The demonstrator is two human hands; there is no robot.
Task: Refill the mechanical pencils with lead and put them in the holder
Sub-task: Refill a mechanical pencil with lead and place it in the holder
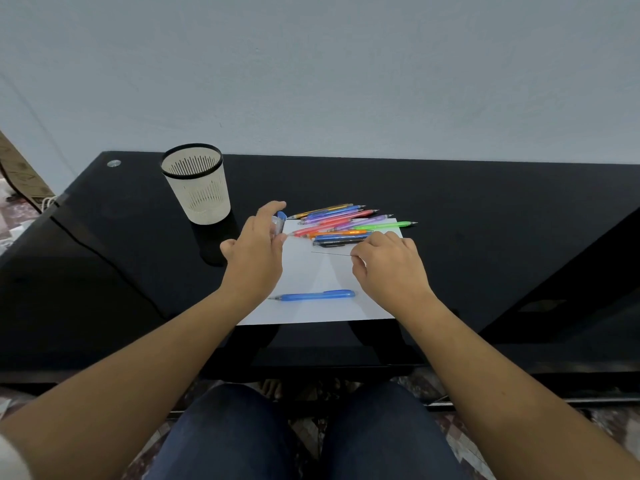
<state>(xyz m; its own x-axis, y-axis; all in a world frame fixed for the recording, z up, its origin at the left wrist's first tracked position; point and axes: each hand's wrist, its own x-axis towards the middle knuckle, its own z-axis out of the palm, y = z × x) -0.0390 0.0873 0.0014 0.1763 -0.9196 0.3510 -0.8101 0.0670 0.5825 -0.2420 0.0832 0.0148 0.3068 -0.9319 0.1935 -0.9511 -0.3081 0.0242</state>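
Lead (330, 253) pinched in my right hand (388, 268) just above the paper (322, 277) could snap if I squeeze or jab it crookedly into the blue pencil (317, 295), my left hand (254, 258) gripping the lead case (278, 223)

A plain pale grey-blue wall (346, 81) fills the upper half of the view, evenly and softly lit, with no window in sight. Against it stands a black desk (485, 202) with a glossy top that gives dim reflections. A small round metal disc (113, 163) sits in the top's far left corner. At the desk's right end a dark slanted surface (571, 289) shows; what it is cannot be told. Left of the desk a sheet of brown cardboard (17, 168) leans at the frame's edge. Below, the floor (620, 415) is tiled in a mottled reddish-brown and white pattern.
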